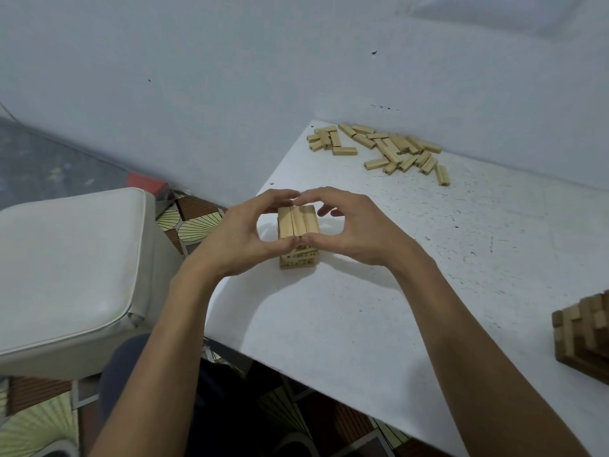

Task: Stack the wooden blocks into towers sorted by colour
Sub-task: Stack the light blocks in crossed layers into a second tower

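- Cupping my left hand (242,234) and my right hand (357,230) around the top of the pale tower (299,225), I curl the fingers over its far edge and set the thumbs against its near edge, so both hands pinch the top layer front to back.
- The top layer is three pale blocks lying flat and side by side, their long axes running straight away from me.
- The tower stands upright on the white table (329,324), with its lower layers showing below my thumbs.
- Dark printed marks run along the near faces of those lower layers, but they are too small for me to read.
- The tower sits in the ring my two hands make, between the palms, and my fingertips nearly meet beyond it.
- A heap of loose pale blocks (389,150) lies flat beyond my right hand, well apart from it by the wall, pointing every which way.
- A dark tower (586,331) stands well off to the right of my right forearm, blurred and cut by the edge of view.
- A white cushioned seat (66,275) sits to the left of my left forearm, off the table.
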`<state>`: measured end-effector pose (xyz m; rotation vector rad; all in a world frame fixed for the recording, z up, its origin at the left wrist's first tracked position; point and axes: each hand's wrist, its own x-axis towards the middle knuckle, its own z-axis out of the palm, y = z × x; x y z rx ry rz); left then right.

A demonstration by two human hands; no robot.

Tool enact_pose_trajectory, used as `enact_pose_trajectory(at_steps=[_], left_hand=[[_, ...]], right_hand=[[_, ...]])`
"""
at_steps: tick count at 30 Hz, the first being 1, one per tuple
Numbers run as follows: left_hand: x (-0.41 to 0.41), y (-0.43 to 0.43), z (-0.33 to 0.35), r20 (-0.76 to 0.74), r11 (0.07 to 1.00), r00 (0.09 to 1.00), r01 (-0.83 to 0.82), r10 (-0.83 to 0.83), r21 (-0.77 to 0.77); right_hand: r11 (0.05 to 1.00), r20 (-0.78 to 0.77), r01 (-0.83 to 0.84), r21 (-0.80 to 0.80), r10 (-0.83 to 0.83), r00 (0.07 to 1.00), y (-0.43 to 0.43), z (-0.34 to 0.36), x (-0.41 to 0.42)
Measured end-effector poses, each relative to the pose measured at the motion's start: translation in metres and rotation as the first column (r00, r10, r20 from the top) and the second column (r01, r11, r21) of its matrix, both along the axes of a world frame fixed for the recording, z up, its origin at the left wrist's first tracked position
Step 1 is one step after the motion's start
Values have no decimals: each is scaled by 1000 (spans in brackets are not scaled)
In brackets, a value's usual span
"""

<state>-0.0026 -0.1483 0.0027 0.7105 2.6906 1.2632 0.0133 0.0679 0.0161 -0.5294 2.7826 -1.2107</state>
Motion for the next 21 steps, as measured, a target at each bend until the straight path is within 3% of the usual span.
enact_pose_trajectory(at_steps=[2, 4, 6, 9, 15, 21], left_hand=[[1, -1, -5, 12, 998, 999, -46, 45, 41], [11, 6, -12, 55, 970, 987, -160, 153, 185], [27, 24, -19, 154, 875, 945, -326, 289, 359], [51, 57, -27, 322, 744, 883, -463, 342, 481], [56, 78, -35, 437, 633, 828, -554, 351, 541], [55, 78, -34, 433, 661, 824, -558, 367, 502]], right_hand=[[996, 0, 33, -80, -33, 999, 0, -4, 4], [960, 43, 115, -256, -107, 993, -4, -10, 12], [869, 179, 259, -421, -200, 963, -16, -17, 23], [757, 342, 411, -509, -260, 903, -39, -35, 35], [653, 403, 448, -611, -230, 886, -58, -53, 37], [670, 402, 420, -612, -194, 895, -61, -62, 39]])
